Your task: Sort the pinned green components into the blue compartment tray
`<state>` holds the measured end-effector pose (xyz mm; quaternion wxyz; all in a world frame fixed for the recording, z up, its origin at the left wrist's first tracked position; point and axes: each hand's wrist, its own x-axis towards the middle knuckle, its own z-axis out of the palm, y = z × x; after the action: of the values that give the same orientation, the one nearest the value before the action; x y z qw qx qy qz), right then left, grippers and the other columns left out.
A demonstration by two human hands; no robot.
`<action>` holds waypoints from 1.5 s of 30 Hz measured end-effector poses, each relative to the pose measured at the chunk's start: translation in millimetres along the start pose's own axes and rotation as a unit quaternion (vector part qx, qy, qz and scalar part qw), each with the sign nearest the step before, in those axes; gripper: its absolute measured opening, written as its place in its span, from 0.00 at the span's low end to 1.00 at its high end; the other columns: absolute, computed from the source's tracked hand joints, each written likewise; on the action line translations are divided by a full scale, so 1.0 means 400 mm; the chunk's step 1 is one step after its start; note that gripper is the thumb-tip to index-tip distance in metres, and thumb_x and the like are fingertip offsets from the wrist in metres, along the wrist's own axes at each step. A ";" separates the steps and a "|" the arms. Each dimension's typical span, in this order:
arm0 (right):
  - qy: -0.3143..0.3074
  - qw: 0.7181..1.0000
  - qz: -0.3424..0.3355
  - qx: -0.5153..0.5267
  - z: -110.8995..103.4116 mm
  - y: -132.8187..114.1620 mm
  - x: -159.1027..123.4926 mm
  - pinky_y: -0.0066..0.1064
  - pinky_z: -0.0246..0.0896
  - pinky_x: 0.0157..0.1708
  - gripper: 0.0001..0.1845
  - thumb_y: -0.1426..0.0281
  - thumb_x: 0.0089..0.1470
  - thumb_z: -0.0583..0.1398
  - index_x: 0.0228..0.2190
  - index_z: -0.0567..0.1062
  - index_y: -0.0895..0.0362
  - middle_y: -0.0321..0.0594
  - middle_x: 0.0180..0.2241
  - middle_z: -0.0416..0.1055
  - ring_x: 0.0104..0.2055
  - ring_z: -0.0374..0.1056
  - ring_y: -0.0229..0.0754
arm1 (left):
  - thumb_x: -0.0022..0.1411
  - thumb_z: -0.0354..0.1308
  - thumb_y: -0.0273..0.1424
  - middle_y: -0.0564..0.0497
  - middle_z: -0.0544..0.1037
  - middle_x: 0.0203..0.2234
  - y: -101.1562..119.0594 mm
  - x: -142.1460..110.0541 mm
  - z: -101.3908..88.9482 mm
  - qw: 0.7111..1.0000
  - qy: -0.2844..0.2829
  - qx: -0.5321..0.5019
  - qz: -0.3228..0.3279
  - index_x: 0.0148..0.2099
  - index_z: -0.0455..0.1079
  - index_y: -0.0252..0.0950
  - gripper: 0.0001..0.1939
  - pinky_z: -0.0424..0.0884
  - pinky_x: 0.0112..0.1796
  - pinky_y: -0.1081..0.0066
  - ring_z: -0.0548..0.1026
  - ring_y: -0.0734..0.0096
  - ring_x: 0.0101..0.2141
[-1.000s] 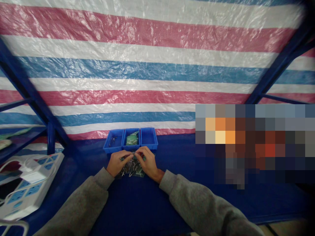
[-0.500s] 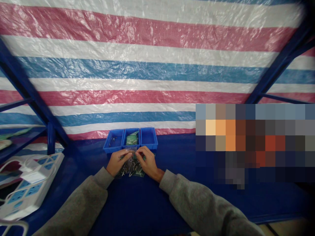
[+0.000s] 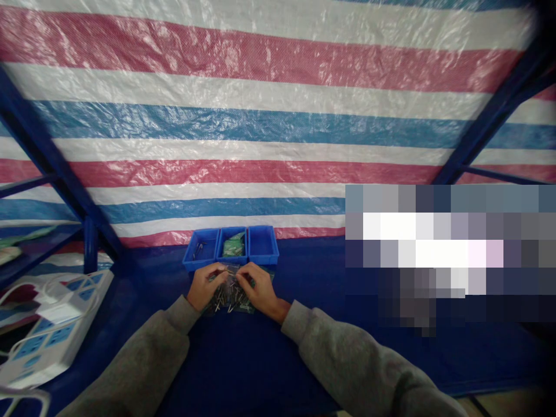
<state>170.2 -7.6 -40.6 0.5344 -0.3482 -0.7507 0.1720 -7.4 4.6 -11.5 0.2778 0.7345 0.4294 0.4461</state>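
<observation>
Blue table cover [image 3: 243, 370] under everything, and the action is right at the middle of the table: a clear plastic bag [image 3: 229, 270] pinched up between both hands! The left hand [image 3: 205, 286] is closed in on the bag's left side, and the right hand [image 3: 262, 288] is doing the same from the other side, its fingertips [image 3: 244, 277] pressed to the plastic. The two hands are nearly touching, both gripping firmly. Just below them is a bunch of metal pins [image 3: 228, 296], standing at all angles. Are they inside the bag or under it? Too small to call from here. A green packet [image 3: 247, 306] lies right there beneath the right hand.

Just beyond the hands, along the far edge of the table, three blue bins [image 3: 231, 248] sit side by side. The left bin has a few metal pieces, and the middle one holds green packets. Over on the table's left edge lies a white power strip [image 3: 47, 330] with blue sockets. Grey sleeves [image 3: 143, 359] run in from the near edge, and a striped tarp [image 3: 217, 127] hangs behind a blue steel frame [image 3: 52, 145]. At right, a pixelated block [image 3: 447, 255] hides whatever is there.
</observation>
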 end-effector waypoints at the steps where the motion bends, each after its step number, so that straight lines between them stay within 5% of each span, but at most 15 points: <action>1: -0.004 1.000 -0.005 -0.001 0.000 0.000 0.000 0.28 0.61 0.32 0.09 0.68 0.58 0.53 0.31 0.71 0.56 0.39 0.29 0.69 0.30 0.65 0.37 | 0.56 0.55 0.34 0.50 0.75 0.24 0.001 0.000 -0.001 1.000 -0.003 0.008 0.003 0.28 0.71 0.33 0.10 0.69 0.31 0.73 0.72 0.69 0.28; 8: 0.002 1.000 -0.001 -0.010 0.000 0.001 0.002 0.28 0.61 0.32 0.08 0.69 0.58 0.53 0.31 0.71 0.56 0.38 0.29 0.69 0.30 0.65 0.37 | 0.56 0.56 0.34 0.49 0.77 0.26 0.007 0.001 -0.003 1.000 0.001 0.019 0.018 0.29 0.74 0.33 0.10 0.70 0.34 0.71 0.74 0.67 0.30; 19: 0.015 1.000 -0.005 0.005 0.002 0.003 -0.002 0.30 0.64 0.35 0.14 0.73 0.56 0.54 0.45 0.69 0.54 0.42 0.38 0.66 0.31 0.65 0.37 | 0.57 0.57 0.36 0.53 0.73 0.18 0.010 0.007 0.000 0.995 0.012 -0.077 -0.064 0.28 0.72 0.32 0.12 0.69 0.26 0.75 0.71 0.73 0.21; 22: 0.010 1.000 -0.009 -0.006 0.002 0.005 -0.002 0.30 0.64 0.36 0.11 0.73 0.55 0.56 0.41 0.71 0.53 0.42 0.39 0.65 0.31 0.64 0.36 | 0.55 0.59 0.36 0.54 0.73 0.18 0.012 0.008 0.003 0.989 0.009 -0.120 -0.082 0.38 0.70 0.32 0.12 0.68 0.24 0.75 0.70 0.75 0.20; 25: 0.015 1.000 -0.007 -0.008 0.004 0.009 -0.002 0.29 0.63 0.36 0.09 0.71 0.55 0.57 0.39 0.72 0.54 0.41 0.38 0.65 0.31 0.64 0.37 | 0.54 0.60 0.36 0.56 0.72 0.18 0.015 0.008 0.008 0.982 0.000 -0.164 -0.089 0.52 0.60 0.34 0.24 0.67 0.22 0.76 0.69 0.76 0.18; 28: 0.022 1.000 -0.006 -0.006 0.005 0.009 -0.001 0.29 0.63 0.36 0.06 0.70 0.55 0.57 0.36 0.73 0.54 0.41 0.37 0.65 0.33 0.64 0.37 | 0.55 0.59 0.36 0.58 0.71 0.17 0.018 0.007 0.011 0.981 -0.009 -0.174 -0.085 0.51 0.59 0.34 0.24 0.66 0.22 0.76 0.68 0.77 0.17; 34: 0.029 0.999 0.011 0.008 -0.004 -0.005 0.003 0.28 0.61 0.36 0.05 0.70 0.57 0.55 0.33 0.71 0.57 0.40 0.35 0.67 0.34 0.64 0.37 | 0.60 0.52 0.39 0.52 0.72 0.23 0.021 0.005 0.004 0.996 -0.010 -0.087 -0.029 0.39 0.70 0.32 0.15 0.67 0.28 0.74 0.70 0.73 0.25; 40: 0.042 0.998 0.033 0.017 -0.004 -0.007 0.004 0.27 0.60 0.34 0.07 0.69 0.58 0.54 0.32 0.70 0.57 0.38 0.31 0.69 0.31 0.64 0.36 | 0.57 0.57 0.36 0.49 0.72 0.31 0.023 0.007 -0.009 0.993 -0.005 0.090 0.079 0.37 0.75 0.35 0.10 0.67 0.34 0.72 0.70 0.70 0.31; 45: 0.039 0.998 0.039 0.020 -0.001 -0.003 0.005 0.27 0.60 0.33 0.06 0.69 0.57 0.54 0.32 0.70 0.57 0.37 0.30 0.69 0.31 0.65 0.36 | 0.59 0.56 0.35 0.49 0.75 0.31 0.012 0.006 -0.003 0.994 -0.016 0.088 0.066 0.35 0.73 0.35 0.09 0.67 0.37 0.72 0.72 0.69 0.33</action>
<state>170.0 -7.2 -38.4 0.5629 -0.3723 -0.7119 0.1941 -6.0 4.3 -6.0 0.1887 0.7896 0.4137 0.4122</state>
